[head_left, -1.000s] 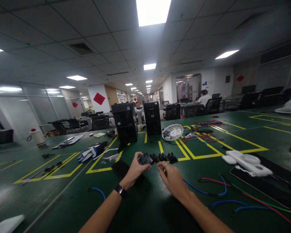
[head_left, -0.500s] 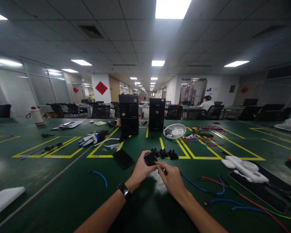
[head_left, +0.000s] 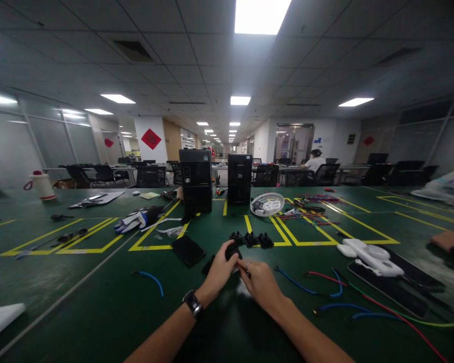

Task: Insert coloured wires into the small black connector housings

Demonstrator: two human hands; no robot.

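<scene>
Component, black point(head_left: 232, 251), was located directly ahead of me, raised between the hands, at 1 o'clock from the left palm and 11 o'clock from the right. Left hand point(head_left: 219, 269): nearer of the two; thumb and fingers were closed around the component, which covered most of its body. Right hand point(head_left: 261, 285): fingers were drawn together into a narrow pinch, tips at the component's near edge, at about 4 o'clock from its centre. I could not tell whether those tips gripped the edge or a small piece. Long axis of the component: not determinable, since my fingers hid its ends. Reference positions on the green table point(head_left: 106, 312) were as follows. The black parts point(head_left: 251, 239) stood in a side-by-side row just beyond the hands, at 12 to 1 o'clock, the row running from 9 to 3 o'clock. A flat black slab point(head_left: 189, 250) lay at 10 o'clock from the left hand, its long axis pointing from 10 to 4. A blue cable point(head_left: 295, 283) lay at 3 o'clock from the right hand, apart from it.
</scene>
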